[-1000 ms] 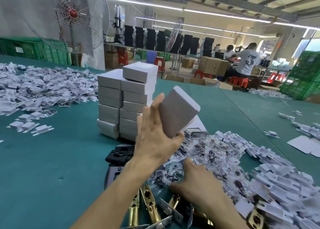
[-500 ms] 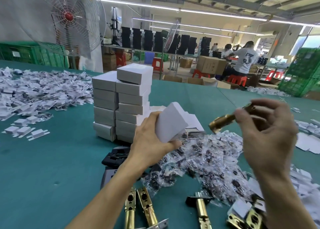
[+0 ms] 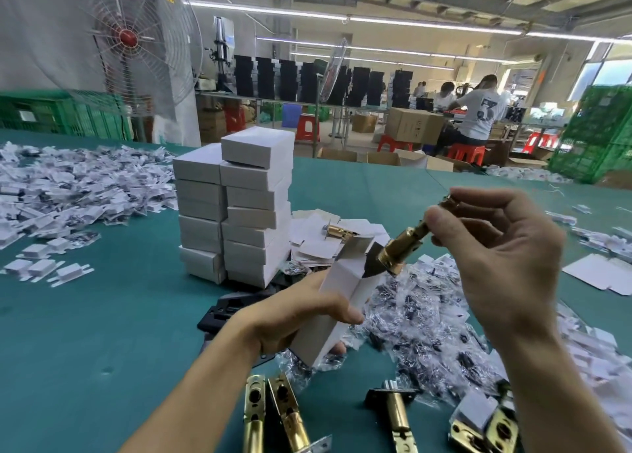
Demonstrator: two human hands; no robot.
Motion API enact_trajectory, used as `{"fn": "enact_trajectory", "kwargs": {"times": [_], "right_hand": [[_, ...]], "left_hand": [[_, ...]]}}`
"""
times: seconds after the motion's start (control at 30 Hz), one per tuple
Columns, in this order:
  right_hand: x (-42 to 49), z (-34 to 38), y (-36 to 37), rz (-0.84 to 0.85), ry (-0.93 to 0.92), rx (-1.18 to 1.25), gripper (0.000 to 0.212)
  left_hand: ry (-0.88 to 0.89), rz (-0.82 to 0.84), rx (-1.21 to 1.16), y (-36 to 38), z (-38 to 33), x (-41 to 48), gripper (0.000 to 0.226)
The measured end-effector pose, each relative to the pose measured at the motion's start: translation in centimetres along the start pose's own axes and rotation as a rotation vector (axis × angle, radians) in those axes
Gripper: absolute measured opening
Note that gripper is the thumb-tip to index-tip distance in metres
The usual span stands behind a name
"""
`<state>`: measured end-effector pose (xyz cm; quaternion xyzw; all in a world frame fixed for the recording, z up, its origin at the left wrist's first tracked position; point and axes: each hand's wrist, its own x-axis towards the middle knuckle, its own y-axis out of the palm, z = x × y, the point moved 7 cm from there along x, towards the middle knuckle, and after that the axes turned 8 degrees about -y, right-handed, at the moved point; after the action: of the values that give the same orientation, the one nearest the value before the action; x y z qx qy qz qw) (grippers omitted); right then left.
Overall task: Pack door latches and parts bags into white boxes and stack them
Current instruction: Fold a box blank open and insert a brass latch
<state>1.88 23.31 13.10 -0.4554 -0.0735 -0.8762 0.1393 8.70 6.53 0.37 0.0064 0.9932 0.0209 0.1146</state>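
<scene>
Here the stack of white boxes (image 3: 236, 213) stands on the green table (image 3: 102, 315) at the far left of the work, well apart from what matters now. Just right of it, the left hand (image 3: 294, 319) wraps its fingers and thumb round the lower half of an open box (image 3: 345, 278), which it holds off the table, tilted, with its mouth pointing up and to the right. At that mouth sits the wide end of a brass latch (image 3: 405, 244). Its long axis slopes from the box opening at lower left up to the fingers at upper right, close to in line with the box's own length. Further right, the right hand (image 3: 502, 257) pinches the latch's narrow end between thumb and fingertips, the other fingers curled loosely. The right hand looks set to do the moving. It would push down and left along that shared line while the left hand keeps the box steady. Whether the wide end is already inside the rim or only touching it I cannot tell. The heap of clear parts bags (image 3: 427, 319) lies below both hands.
</scene>
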Motion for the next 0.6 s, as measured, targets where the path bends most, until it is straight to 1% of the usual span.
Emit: {"fn": "enact_trajectory", "kwargs": {"times": [0.1,0.17,0.27,0.33,0.43,0.6], "right_hand": [[-0.1,0.0,0.4,0.015,0.041,0.055,0.019],[0.0,0.0,0.4,0.026,0.066,0.084,0.019],[-0.1,-0.4,0.3,0.033,0.099,0.054,0.022],[-0.2,-0.8,0.0,0.008,0.116,0.025,0.02],[-0.4,-0.5,0.0,-0.014,0.058,-0.066,0.018],[-1.0,0.8,1.9,0.07,-0.068,-0.201,0.017]], "left_hand": [[0.004,-0.013,0.027,0.1,0.0,0.1,0.074],[0.003,0.009,0.025,0.3,0.1,0.2,0.076],[0.007,0.065,0.028,0.8,0.1,0.1,0.082],[0.012,0.074,0.041,1.1,0.1,0.0,0.084],[0.028,0.071,0.04,1.2,-0.2,0.0,0.084],[0.039,0.085,0.016,1.4,-0.2,0.0,0.077]]}}
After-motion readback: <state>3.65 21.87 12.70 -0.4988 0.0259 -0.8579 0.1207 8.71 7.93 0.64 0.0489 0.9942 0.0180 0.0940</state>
